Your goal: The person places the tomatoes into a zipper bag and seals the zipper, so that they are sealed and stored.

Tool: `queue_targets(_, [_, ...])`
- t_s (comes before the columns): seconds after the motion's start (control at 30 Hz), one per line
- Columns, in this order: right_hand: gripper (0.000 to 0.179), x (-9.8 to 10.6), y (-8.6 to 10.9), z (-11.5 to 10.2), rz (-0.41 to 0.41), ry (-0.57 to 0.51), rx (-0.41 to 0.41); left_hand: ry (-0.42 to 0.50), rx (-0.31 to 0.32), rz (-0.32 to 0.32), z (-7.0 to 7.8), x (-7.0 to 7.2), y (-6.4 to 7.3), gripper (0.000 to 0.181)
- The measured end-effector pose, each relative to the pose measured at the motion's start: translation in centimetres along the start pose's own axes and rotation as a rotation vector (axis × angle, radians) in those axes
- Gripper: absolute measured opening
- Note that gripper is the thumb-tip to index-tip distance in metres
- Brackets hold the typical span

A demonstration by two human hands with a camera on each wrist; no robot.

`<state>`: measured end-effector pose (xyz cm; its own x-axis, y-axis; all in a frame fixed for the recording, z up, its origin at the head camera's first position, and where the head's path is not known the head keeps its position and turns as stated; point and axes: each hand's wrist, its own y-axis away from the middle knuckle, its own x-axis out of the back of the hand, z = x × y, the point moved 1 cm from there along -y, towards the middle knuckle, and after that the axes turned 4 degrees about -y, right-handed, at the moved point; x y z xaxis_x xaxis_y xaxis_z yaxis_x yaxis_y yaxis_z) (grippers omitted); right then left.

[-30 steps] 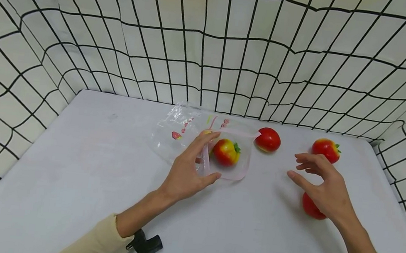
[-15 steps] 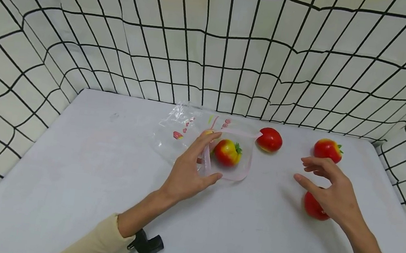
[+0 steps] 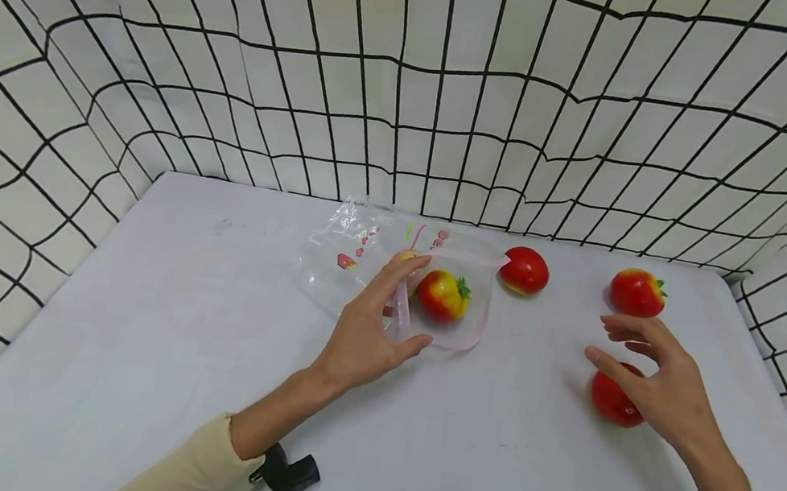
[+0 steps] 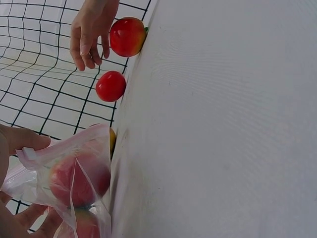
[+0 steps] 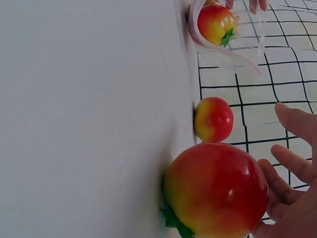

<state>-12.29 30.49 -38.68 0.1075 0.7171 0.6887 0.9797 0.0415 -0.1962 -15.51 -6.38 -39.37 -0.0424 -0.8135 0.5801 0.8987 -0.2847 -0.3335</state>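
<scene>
My left hand (image 3: 369, 332) holds the mouth of a clear plastic bag (image 3: 324, 274) with a pink zip strip, thumb and fingers spread across it. A red and yellow tomato (image 3: 442, 296) with green leaves lies inside the bag; in the left wrist view a second tomato (image 4: 86, 225) shows there too. Fingers loosely bent, my right hand (image 3: 676, 391) hovers over a red tomato (image 3: 612, 398) on the table, which it partly covers in the head view. The right wrist view has that tomato (image 5: 215, 188) large, with fingertips (image 5: 267, 168) right at its side.
Two more tomatoes sit toward the back of the white table (image 3: 159, 316): one red tomato (image 3: 525, 270) beside the bag, one tomato with leaves (image 3: 636, 293) farther right. Black netting (image 3: 411, 93) rises along the back and both sides.
My right hand has moved a little to the right and down, over the near tomato. The left hand and the bag hold nearly still.
</scene>
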Motion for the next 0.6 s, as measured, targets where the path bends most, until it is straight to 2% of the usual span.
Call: queue_targets(0.6, [0.055,0.3,0.7,1.5,-0.054,0.019,-0.068,0.0,0.001,-0.004,-0.1,0.1,0.1,0.092])
